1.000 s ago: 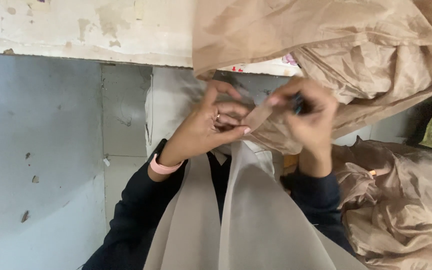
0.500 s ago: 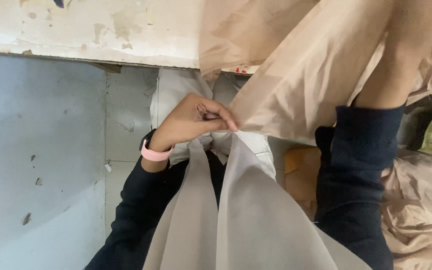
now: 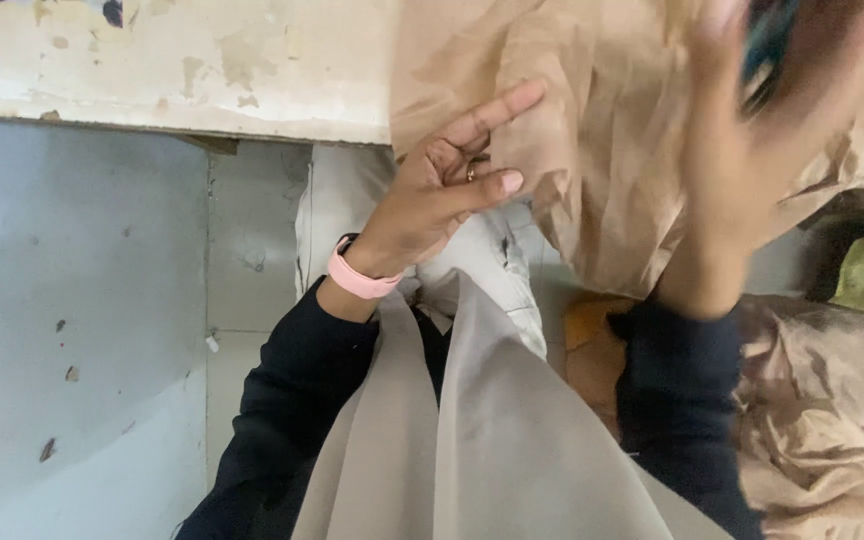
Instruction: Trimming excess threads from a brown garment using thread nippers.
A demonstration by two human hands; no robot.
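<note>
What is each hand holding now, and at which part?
The left hand is open, only touching the tan cloth at its lower edge. The right hand is blurred; its hold cannot be told.

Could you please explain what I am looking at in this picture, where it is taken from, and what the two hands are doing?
There is no machine here: a person works with two bare hands, and the single picture comes from a camera worn on that person's head, looking down past dark sleeves.

The left hand, with a pink wristband and a ring, has its fingers spread open against a large sheet of thin, crinkled tan fabric that hangs from the worn, cream-painted table edge. The right hand is raised and blurred; something dark teal shows by its fingers, but I cannot tell what it is or whether it is gripped.

A smooth pale beige cloth runs down the middle of the picture. More crumpled tan fabric lies heaped at the lower right, above a grey floor.
</note>
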